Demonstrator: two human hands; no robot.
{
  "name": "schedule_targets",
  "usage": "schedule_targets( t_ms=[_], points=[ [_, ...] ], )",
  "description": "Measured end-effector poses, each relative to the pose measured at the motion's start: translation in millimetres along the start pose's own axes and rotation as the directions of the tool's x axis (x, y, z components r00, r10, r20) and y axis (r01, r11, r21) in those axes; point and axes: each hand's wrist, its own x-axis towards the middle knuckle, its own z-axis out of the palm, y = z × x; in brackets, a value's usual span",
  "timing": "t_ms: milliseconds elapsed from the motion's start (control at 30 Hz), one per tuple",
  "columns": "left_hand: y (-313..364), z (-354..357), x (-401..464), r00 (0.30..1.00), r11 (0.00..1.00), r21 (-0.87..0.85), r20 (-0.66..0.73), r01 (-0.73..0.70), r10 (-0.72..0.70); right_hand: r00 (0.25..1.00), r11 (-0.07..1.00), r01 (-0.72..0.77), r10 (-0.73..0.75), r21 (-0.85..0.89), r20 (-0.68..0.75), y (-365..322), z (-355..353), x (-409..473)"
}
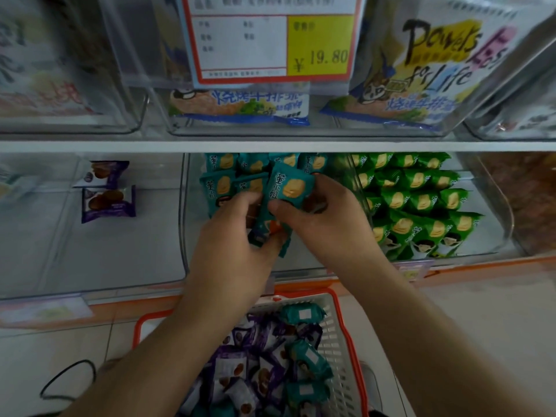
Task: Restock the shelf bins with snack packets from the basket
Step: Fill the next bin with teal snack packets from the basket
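I read "¥19.80" on the yellow price tag up top. The big snack bag beside it says "Power" and "for Life". The rest is too blurry.

Pretty standard shop aisle here. White shelf board runs straight across, with an orange-trimmed shelf edge lower down. Floor is pale, glossy tile with thin grout lines, kinda grey in this light. There's a black cable looped on the tiles down at the lower left. A big red-bordered price tag hangs up top, yellow corner reading ¥19.80, rest of the print too blurry to read. Lighting's dim and flat, no harsh shadows anywhere.
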Motion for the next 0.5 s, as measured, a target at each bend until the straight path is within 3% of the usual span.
schedule_targets(
  t_ms=[100,267,400,500],
  points=[
    [-4,1,-1,1.000,0.999,0.049,0.021,-0.008,0.007,1.000,0.999,0.004,-0.006,-0.046,-0.029,0,0,1],
    [-1,-1,-2,0.991,0.999,-0.015,0.129,0.032,-0.030,0.991,0.984,-0.073,0.054,-0.161,-0.119,4,-5,8],
    [-7,0,0,0.971,0.997,0.056,0.231,0.056,-0.067,0.986,0.952,-0.167,0.160,-0.257,-0.046,2,-2,11],
    [-14,0,2,0.953,0.984,0.153,0.275,0.086,-0.127,0.988,0.921,-0.096,0.134,-0.377,0.073,4,3,7]
  ],
)
